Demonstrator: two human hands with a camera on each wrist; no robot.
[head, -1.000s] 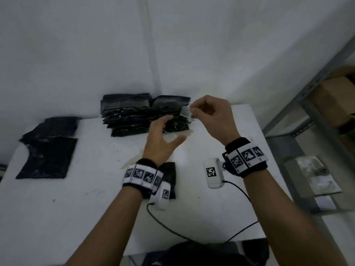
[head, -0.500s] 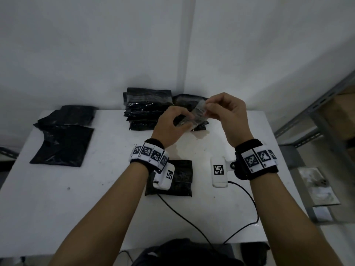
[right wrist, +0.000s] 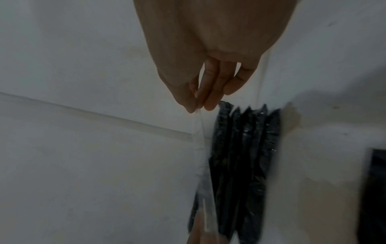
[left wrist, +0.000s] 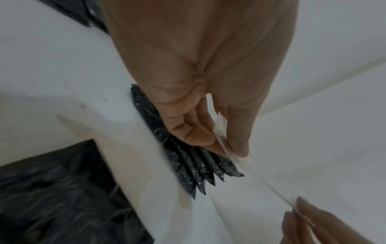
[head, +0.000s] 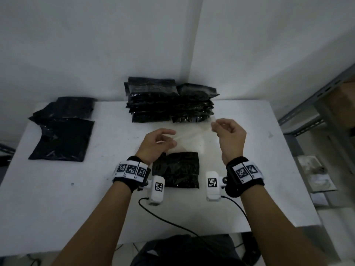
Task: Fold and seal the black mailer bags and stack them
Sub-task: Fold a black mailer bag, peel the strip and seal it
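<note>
White table against a white wall: you hold a clear strip stretched between both hands above the folded mailer bag. A moment ago your hands were close together — now they are apart, so the strip, probably sealing tape, looks ready to press down. Left hand and right hand each pinch an end. Finished stack stands behind.

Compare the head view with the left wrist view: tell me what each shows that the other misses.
Head only: the folded mailer bag lying on the table below the hands, and flat bags at far left. Left wrist only: the left hand pinching the clear tape strip close up. Both: the stack of sealed bags, and the right hand pinching the strip's other end.
</note>
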